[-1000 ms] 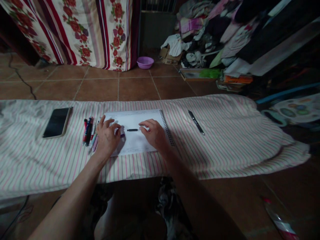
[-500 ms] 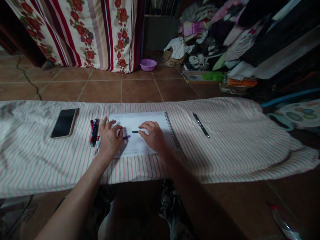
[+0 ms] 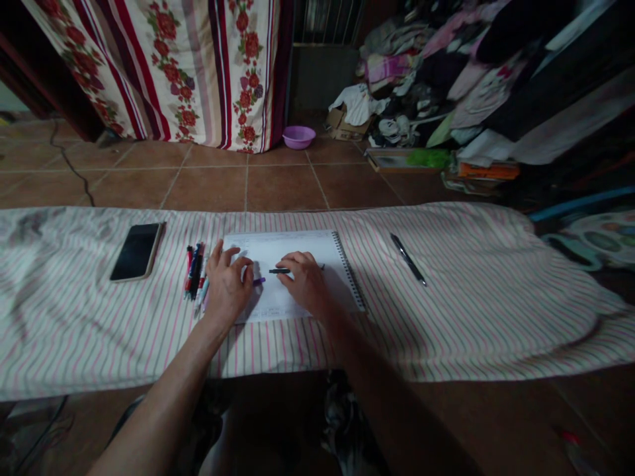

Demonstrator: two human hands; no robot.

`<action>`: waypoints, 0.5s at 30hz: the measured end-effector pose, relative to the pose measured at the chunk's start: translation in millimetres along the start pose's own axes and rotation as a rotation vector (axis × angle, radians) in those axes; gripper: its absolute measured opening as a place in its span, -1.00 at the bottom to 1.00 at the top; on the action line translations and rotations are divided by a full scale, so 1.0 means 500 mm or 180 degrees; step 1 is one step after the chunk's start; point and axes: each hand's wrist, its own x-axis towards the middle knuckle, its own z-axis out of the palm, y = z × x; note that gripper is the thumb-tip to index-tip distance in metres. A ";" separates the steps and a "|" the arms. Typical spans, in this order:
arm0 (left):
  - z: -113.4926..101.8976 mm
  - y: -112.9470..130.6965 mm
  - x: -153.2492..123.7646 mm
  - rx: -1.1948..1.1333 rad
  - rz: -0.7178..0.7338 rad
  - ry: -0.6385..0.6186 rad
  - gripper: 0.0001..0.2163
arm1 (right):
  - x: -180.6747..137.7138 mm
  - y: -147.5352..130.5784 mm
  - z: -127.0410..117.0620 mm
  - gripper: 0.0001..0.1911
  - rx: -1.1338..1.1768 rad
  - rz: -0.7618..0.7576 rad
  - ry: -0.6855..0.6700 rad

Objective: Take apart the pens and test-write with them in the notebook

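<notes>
My right hand is closed around a black pen, whose dark end points left past my thumb; a bit of it shows beyond my fingers. Over the left half of the white spiral notebook, my left hand has thumb and forefinger pinched together. What that pinch holds, if anything, is too small to make out. A short purple pen part pokes out beside my left thumb, the rest hidden by the hand. Several pens in red, blue and black lie left of my left hand, some partly covered.
A phone lies on the striped cloth at left. To the right of the notebook rests another black pen. Beyond, on the tiled floor, are a purple basin, a floral curtain and a heap of clothes.
My right hand has moved along the black pen, so its fingers now sit around it and an end shows on the right. My left hand stays pinched. The whole view has shifted slightly.
</notes>
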 end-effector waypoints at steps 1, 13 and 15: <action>0.000 0.001 0.000 0.0011 0.0010 -0.0020 -0.83 | 0.000 0.001 0.000 -0.85 -0.0011 0.0007 0.0002; -0.005 0.025 -0.005 -0.0062 0.0158 -0.0193 -0.83 | -0.001 0.002 -0.003 -0.90 -0.0017 0.0030 -0.0036; -0.006 0.027 -0.004 -0.0041 0.0180 -0.0240 -0.83 | 0.000 0.005 0.000 -0.90 0.0013 0.0027 -0.0037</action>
